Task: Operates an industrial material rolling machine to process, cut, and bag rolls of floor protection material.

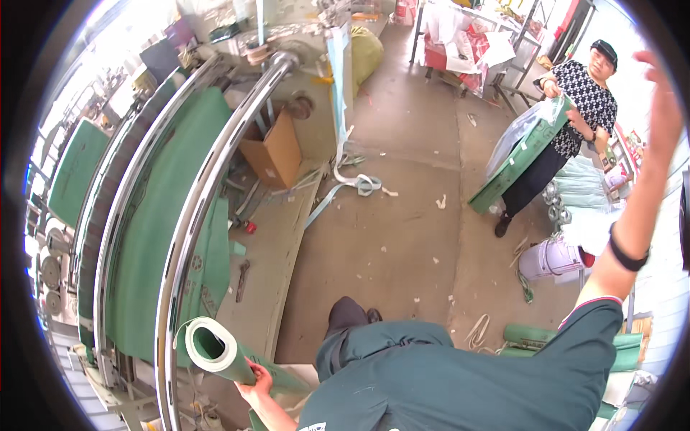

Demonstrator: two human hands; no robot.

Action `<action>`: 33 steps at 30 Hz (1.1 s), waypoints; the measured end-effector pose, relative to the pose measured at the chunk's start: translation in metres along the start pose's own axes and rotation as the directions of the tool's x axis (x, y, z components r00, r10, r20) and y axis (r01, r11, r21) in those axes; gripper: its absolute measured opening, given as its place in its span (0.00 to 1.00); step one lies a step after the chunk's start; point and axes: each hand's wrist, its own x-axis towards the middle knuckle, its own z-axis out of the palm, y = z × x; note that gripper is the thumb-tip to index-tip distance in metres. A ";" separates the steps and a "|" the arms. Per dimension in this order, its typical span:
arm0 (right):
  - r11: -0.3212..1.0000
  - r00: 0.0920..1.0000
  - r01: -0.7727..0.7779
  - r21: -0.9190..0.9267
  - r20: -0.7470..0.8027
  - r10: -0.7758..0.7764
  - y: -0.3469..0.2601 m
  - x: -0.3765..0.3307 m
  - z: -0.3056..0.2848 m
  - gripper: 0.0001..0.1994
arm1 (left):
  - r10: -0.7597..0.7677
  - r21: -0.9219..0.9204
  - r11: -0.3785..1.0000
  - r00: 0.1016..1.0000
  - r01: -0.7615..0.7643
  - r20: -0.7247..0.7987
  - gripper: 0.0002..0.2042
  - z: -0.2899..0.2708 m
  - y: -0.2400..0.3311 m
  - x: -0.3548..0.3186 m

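Head view, looking down from standing height. Left hand (257, 383) at about 7 o'clock, fingers closed around a rolled green sheet with a pale inner face (224, 354); the roll's open end points toward 9 o'clock and shows a spiral of white edge around a green core. The roll lies just beside a long curved polished steel rail (208, 179) that sweeps from 7 o'clock up to 12 o'clock. Green sheeting (162, 237) hangs draped between this rail and a second parallel rail farther left (part of a larger machine frame, details too bent by the lens to tell). Right hand (665, 108) raised high at 2 o'clock, fingers spread apart and holding nothing; a black band (627, 255) circles the forearm lower down. The person's dark green shirt (431, 381) fills 6 o'clock. On the concrete floor (402, 215): an open brown cardboard box (277, 151) at 11 o'clock near the rail, pale blue strapping (356, 179) in a loose tangle beside it, scattered white scraps. At 2 o'clock another person stands, well apart, holding a flat green box in a clear plastic bag (521, 154). More green rolls (532, 337) lie at 4 o'clock.
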 end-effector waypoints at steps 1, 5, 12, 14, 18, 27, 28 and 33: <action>0.971 0.966 0.168 0.173 0.167 -0.197 -0.033 -0.014 0.053 0.09 | 0.014 0.004 1.000 1.000 -0.014 0.003 0.17 0.013 -0.026 -0.018; 0.805 0.833 0.066 0.590 0.411 -0.370 -0.146 -0.117 0.186 0.20 | -0.178 0.117 0.980 0.969 0.160 0.172 0.20 0.045 -0.089 -0.055; 0.370 0.743 0.137 0.919 0.152 -0.652 -0.163 -0.195 0.258 0.31 | -0.428 0.551 0.800 0.869 0.237 0.249 0.19 0.147 -0.274 -0.057; 0.550 0.700 0.103 0.829 0.332 -0.632 -0.132 -0.206 0.276 0.28 | -0.511 0.723 0.654 0.835 0.223 0.205 0.19 0.168 -0.333 -0.074; 0.844 0.780 0.171 0.508 0.454 -0.431 -0.066 -0.218 0.278 0.19 | -0.850 0.925 0.264 0.520 0.275 0.089 0.20 0.208 -0.426 -0.091; 0.965 0.736 0.065 0.254 0.641 -0.218 0.054 -0.203 0.211 0.06 | -0.899 0.942 -0.130 0.364 0.310 -0.243 0.17 0.205 -0.607 -0.080; 0.978 0.743 0.064 0.197 0.645 -0.178 0.071 -0.200 0.197 0.09 | -0.908 0.951 -0.173 0.334 0.258 -0.255 0.16 0.206 -0.626 -0.109; 0.953 0.782 -0.050 -0.299 0.581 0.224 0.154 -0.193 0.095 0.19 | -0.895 0.896 -0.441 0.049 0.055 -0.443 0.20 0.179 -0.699 -0.131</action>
